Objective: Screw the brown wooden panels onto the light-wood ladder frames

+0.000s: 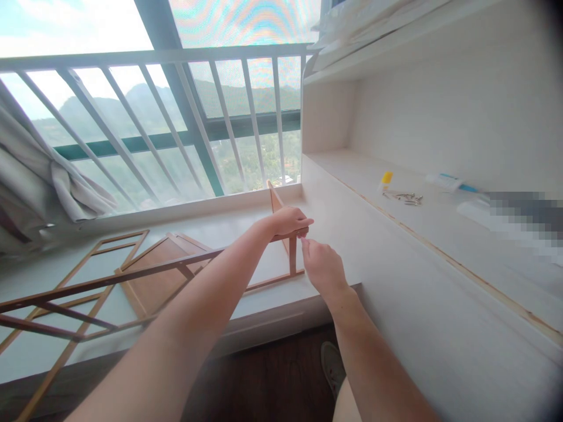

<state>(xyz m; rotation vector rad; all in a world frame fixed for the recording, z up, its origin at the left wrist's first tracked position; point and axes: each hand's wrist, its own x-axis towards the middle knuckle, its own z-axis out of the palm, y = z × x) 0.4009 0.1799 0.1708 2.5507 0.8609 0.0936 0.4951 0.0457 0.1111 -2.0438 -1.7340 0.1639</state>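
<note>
A long brown wooden frame [158, 269] with short crossbars stretches from the left edge of the view to the windowsill's right end. My left hand [289, 221] is closed over the top rail of this frame at its right end. Just below and to the right, my right hand [323, 265] has its fingers pinched together against the rail's end. Whatever sits between those fingertips is hidden. A thin wooden panel [276, 202] stands tilted behind my left hand, close to the frame's end.
Wooden panels [153, 272] and a lighter ladder-like frame [99, 249] lie on the sill [211, 225]. On the right-hand shelf [369, 176] are a yellow-capped bottle [386, 180], several screws [409, 198] and a white-and-blue tube [451, 183]. A railing [237, 117] and a curtain [48, 170] border the window.
</note>
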